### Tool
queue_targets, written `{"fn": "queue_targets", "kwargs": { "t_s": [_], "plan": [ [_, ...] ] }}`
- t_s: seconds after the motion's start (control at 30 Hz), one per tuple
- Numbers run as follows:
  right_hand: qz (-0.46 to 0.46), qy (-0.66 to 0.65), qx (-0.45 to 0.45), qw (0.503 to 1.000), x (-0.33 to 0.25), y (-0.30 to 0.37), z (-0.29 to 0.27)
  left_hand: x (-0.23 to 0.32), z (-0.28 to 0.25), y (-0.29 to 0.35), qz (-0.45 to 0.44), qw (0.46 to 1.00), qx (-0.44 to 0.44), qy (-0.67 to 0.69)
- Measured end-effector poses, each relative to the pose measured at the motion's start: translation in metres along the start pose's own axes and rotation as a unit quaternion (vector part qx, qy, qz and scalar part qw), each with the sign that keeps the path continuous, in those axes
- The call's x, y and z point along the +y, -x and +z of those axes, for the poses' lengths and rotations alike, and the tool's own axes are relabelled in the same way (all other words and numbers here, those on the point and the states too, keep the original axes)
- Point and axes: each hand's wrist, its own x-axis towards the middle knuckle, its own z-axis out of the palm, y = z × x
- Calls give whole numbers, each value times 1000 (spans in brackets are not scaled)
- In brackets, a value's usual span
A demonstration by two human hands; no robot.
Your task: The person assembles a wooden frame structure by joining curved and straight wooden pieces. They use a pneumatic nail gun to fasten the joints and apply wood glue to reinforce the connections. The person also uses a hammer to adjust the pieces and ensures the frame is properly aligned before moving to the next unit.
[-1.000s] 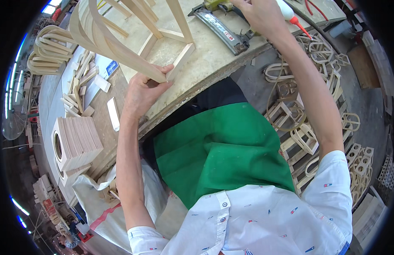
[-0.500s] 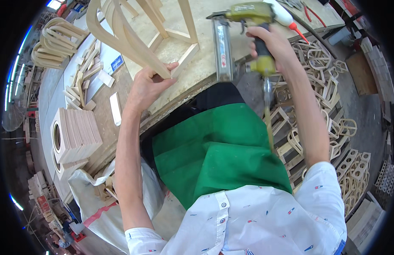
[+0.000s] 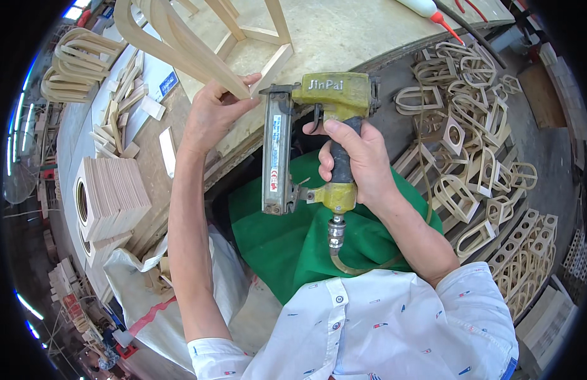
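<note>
My left hand (image 3: 211, 113) is closed around the near corner of a pale wooden frame (image 3: 179, 47), where a curved leg meets a straight bar. The frame stands on the workbench, and its top runs out of the picture. In my right hand (image 3: 363, 158) is a yellow-green nail gun (image 3: 334, 88), gripped by its black handle, with the index finger close to the trigger. The gun's nose is beside the corner that my left hand holds; whether it touches the wood I cannot tell. An air hose (image 3: 347, 269) hangs from the handle's coupling.
Wood offcuts (image 3: 119, 114) and stacked square panels with round holes (image 3: 116, 196) lie on the bench (image 3: 331, 38) to the left. A white glue bottle with a red nozzle (image 3: 426, 9) lies at the far right. Several curved wooden frames (image 3: 471, 133) fill the floor on the right.
My right hand has brought the nail gun left and nearer, its nose now beside the frame's corner. The left hand keeps its hold; hand and frame appear slightly further left.
</note>
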Motion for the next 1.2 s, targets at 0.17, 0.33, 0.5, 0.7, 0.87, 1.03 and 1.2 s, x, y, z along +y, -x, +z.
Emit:
{"fn": "queue_targets", "kwargs": {
  "t_s": [0.17, 0.33, 0.5, 0.7, 0.87, 1.03, 1.2],
  "plan": [
    [2, -6, -6, 1000, 3, -2, 3, 6, 0, 2, -6, 1000, -2, -9],
    [-4, -15, 4, 1000, 6, -2, 5, 2, 0, 2, -3, 1000, -1, -2],
    [-8, -8, -6, 1000, 8, -2, 3, 5, 0, 2, -7, 1000, 0, -9],
    [-7, -4, -9, 1000, 9, -1, 2, 2, -1, 1, -3, 1000, 3, -16],
    [-11, 0, -13, 1000, 9, -2, 3, 4, 0, 1, -10, 1000, 5, -10],
    [-10, 6, -11, 1000, 11, -1, 1, 0, -1, 1, 1, 1000, 3, -18],
    [-12, 18, -14, 1000, 10, -2, 1, 2, 0, 2, 0, 1000, 8, -18]
  ]
}}
